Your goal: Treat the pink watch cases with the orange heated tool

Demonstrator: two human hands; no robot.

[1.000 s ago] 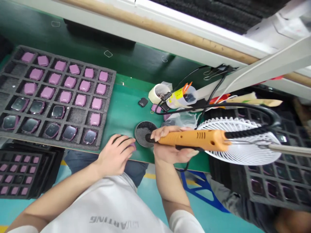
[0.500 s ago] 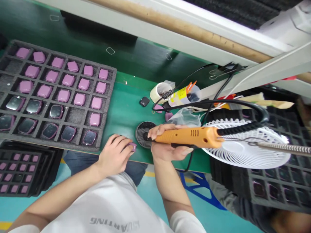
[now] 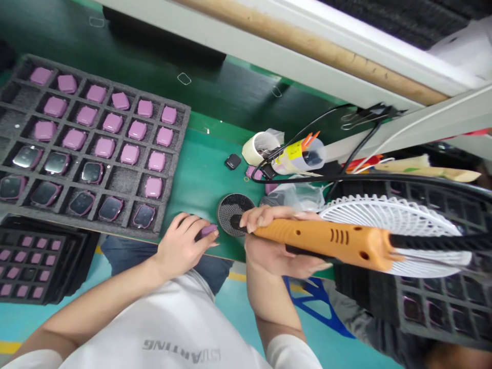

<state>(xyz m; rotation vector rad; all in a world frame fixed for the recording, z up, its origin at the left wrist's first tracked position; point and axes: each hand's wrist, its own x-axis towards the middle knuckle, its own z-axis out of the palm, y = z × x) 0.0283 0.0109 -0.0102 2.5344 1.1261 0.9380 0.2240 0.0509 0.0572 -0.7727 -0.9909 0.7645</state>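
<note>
Left hand (image 3: 180, 245) curled, right hand (image 3: 274, 251) gripping, fingers (image 3: 261, 218) seemingly wrapped, forearms (image 3: 107, 302) extended

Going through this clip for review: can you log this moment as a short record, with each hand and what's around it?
Left hand: holding a pink watch case in its fingertips
Right hand: gripping an orange soldering iron
Between hands: round black mesh pad on a green mat
Left of hands: foam tray of pink cases and dark-faced watches
Right of hands: white fan
</note>
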